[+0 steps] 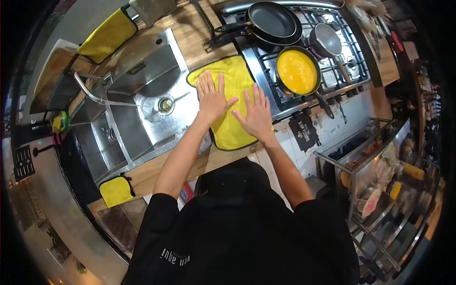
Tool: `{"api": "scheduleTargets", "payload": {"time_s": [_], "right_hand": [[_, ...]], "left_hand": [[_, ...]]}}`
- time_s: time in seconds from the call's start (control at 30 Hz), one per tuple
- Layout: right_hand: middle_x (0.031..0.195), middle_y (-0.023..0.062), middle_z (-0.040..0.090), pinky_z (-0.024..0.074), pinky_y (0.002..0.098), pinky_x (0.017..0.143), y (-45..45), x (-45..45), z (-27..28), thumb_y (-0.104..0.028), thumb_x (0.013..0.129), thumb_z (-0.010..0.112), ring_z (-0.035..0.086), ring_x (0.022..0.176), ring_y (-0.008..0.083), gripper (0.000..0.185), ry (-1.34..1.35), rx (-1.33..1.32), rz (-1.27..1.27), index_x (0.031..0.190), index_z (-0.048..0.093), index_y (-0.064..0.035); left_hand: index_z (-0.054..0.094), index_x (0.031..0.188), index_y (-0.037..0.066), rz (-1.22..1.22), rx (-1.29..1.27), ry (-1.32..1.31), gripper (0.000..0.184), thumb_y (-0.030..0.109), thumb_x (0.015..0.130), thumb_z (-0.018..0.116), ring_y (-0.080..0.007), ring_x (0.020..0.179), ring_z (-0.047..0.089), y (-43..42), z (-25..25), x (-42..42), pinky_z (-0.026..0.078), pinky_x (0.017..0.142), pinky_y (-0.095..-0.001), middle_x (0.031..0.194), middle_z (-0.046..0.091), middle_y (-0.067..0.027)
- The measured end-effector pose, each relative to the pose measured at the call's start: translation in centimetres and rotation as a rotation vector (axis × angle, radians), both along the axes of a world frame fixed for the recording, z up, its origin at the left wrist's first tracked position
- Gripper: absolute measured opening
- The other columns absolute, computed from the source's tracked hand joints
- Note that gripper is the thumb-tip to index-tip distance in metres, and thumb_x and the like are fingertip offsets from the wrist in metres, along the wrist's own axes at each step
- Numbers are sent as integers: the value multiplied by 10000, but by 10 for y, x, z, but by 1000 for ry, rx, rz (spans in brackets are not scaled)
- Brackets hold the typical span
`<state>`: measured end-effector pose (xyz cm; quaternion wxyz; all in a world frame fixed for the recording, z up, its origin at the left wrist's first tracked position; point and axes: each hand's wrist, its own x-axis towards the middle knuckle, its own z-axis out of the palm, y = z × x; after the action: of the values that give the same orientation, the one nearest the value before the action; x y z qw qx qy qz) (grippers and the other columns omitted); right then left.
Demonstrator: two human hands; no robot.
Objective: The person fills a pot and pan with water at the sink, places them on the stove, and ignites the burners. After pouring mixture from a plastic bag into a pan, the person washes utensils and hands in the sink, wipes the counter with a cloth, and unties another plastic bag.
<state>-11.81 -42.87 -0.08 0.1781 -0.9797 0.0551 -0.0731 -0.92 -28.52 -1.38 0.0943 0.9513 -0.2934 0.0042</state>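
Note:
A yellow cloth with a dark border (232, 130) lies spread on the wooden counter between the sink and the stove. My left hand (213, 99) rests flat on its left part, fingers apart. Beside it, my right hand (255, 113) is pressed flat near the cloth's right edge, thumb spread toward the left hand. Neither hand holds anything. Just right of the cloth, a frying pan (278, 78) with yellow, egg-like liquid (297, 71) sits on the gas stove (260, 71), its handle pointing toward me.
Left is a steel double sink (183, 71) with water running from its faucet (85, 90). Stacked black pans (273, 21) and a small saucepan (327, 40) stand on the stove. Another yellow cloth (108, 37) hangs behind the sink; a smaller one (117, 191) lies at the front left.

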Motion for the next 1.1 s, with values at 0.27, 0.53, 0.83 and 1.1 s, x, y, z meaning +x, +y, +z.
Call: {"api": "scheduleTargets", "payload": {"time_s": [0.27, 0.53, 0.83, 1.1], "right_hand": [[1530, 214, 195, 95, 572, 1121, 46, -17, 22, -497, 835, 586, 153, 1427, 372, 669, 83, 32, 277, 1393, 443, -158], [1400, 209, 385, 282, 510, 1011, 78, -18, 50, -461, 721, 723, 366, 1283, 363, 733, -100, 182, 246, 1261, 500, -18], [1103, 134, 518, 376, 423, 858, 177, 3, 66, -331, 513, 834, 470, 1097, 299, 754, 172, 46, 318, 1155, 540, -65], [1052, 136, 531, 384, 427, 840, 178, -5, 65, -214, 449, 839, 507, 1009, 319, 705, 72, 275, 38, 1071, 553, -50]], "left_hand": [[558, 1158, 19, 172, -480, -32, 351, 159, 847, 640, -342, 1039, 571, 106, 82, 8, 456, 893, -413, 1150, 565, -206], [625, 963, -4, 766, -580, -48, 197, 174, 893, 576, -213, 680, 649, 349, 46, 69, 531, 639, -323, 707, 643, -108], [601, 611, -1, 947, -725, 288, 628, 570, 867, 554, -201, 506, 591, 323, 29, 243, 456, 501, -360, 491, 546, -93], [564, 1029, 86, 305, -123, -392, 329, 223, 768, 711, -360, 849, 623, 319, 35, 233, 510, 735, -436, 993, 580, -137]]}}
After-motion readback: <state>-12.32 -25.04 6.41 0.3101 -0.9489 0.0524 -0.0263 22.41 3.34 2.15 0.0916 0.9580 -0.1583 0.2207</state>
